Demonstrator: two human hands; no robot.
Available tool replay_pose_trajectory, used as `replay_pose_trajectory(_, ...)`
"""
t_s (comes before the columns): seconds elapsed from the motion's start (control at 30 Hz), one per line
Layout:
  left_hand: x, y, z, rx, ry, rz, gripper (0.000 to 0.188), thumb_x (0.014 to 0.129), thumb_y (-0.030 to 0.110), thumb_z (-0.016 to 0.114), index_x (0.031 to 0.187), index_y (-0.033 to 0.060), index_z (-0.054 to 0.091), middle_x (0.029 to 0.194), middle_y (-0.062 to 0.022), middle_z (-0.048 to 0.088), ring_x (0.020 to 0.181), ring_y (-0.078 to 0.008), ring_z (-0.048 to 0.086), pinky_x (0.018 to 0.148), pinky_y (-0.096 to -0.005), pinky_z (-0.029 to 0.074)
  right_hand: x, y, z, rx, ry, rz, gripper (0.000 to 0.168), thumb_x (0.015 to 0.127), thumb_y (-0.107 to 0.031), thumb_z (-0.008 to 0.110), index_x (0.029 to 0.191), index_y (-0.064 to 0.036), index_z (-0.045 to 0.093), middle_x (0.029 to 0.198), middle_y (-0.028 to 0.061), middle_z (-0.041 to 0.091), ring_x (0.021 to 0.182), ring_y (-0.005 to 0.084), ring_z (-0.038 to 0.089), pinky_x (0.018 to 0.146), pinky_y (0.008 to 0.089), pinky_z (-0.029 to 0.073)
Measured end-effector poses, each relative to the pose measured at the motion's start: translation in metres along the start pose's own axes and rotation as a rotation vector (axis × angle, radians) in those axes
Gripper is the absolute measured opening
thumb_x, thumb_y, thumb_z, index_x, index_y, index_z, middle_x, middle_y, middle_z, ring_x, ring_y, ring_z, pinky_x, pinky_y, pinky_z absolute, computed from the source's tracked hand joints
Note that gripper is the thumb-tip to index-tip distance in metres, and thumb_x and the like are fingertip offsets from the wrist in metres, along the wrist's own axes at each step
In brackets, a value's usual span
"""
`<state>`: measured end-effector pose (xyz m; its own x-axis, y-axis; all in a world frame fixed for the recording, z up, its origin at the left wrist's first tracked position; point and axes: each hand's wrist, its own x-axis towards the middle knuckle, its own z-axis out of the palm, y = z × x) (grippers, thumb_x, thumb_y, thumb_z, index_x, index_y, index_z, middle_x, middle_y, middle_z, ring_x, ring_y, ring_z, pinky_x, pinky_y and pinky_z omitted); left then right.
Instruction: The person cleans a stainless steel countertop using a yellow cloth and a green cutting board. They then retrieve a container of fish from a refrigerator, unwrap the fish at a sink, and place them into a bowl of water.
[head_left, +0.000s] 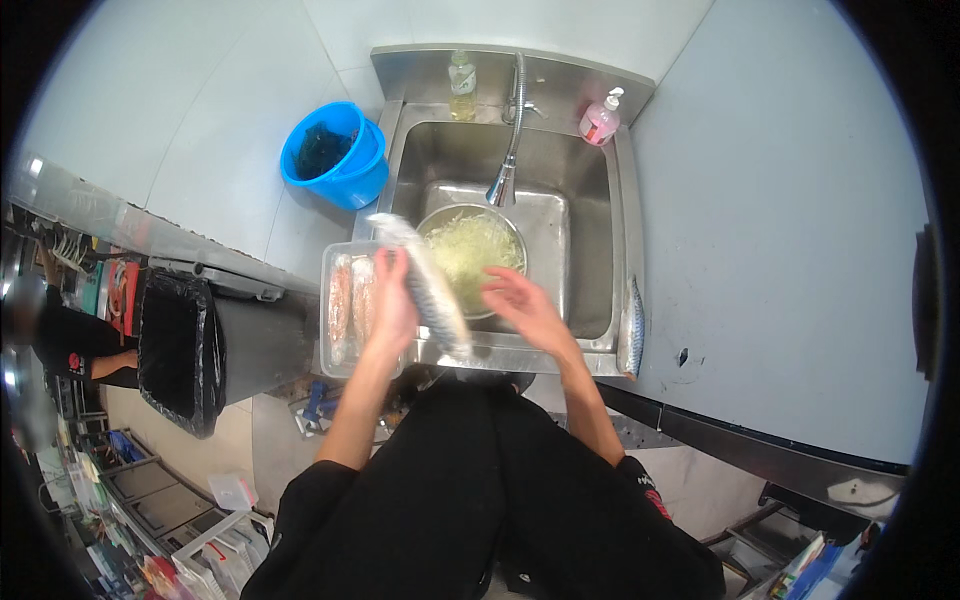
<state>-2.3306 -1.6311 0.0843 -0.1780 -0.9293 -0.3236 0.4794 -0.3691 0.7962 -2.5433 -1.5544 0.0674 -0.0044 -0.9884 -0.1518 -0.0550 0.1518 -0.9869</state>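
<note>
My left hand (394, 304) grips a silvery, dark-patterned fish (429, 289), seemingly a mackerel, blurred and slanting over the sink's front left edge. Fingers apart, my right hand (525, 304) holds nothing above the near right side of a round bowl. Pale shredded vegetable, perhaps cabbage (476, 244), fills this bowl (523, 238) inside the stainless steel sink (592, 247). Left of the sink, partly behind my left hand, is a transparent plastic tub (325, 315) with reddish fish pieces (340, 307) in it. A second patterned fish (634, 326) lies along the sink's right rim.
A flexible-neck faucet (515, 142) hangs over the sink. Behind it stand an oil-coloured bottle (463, 86) and a pink pump bottle (598, 122). Blue buckets (360, 176) sit at the back left. A black-lined bin (180, 352) is left, with another person's arm (112, 365) beyond.
</note>
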Motion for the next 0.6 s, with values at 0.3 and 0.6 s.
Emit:
replay_pose_trajectory(0.3, 0.02, -0.045, 0.068, 0.602, -0.155, 0.33, 0.067, 0.092, 0.013, 0.07, 0.15, 0.015, 0.036, 0.129, -0.0159, 0.056, 0.109, -0.0211, 0.062, 0.085, -0.0315, 0.05, -0.005, 0.007, -0.037, -0.062, 0.254, 0.012, 0.043, 0.089, -0.014, 0.074, 0.127, -0.005, 0.057, 0.088, 0.0057, 0.066, 0.08, 0.0131, 0.065, 0.07, 0.0277, 0.05)
replay_pose_trajectory(0.6, 0.06, -0.036, 0.117, 1.059, -0.359, 0.734, 0.015, 0.095, 0.013, 0.064, 0.106, 0.0038, 0.068, 0.093, -0.0088, 0.07, 0.084, -0.0162, 0.067, 0.072, -0.0316, 0.053, -0.028, 0.023, -0.062, -0.273, 0.498, -0.17, 0.039, 0.091, -0.013, 0.069, 0.126, -0.01, 0.052, 0.097, 0.0159, 0.068, 0.084, 0.0248, 0.068, 0.073, 0.0355, 0.05)
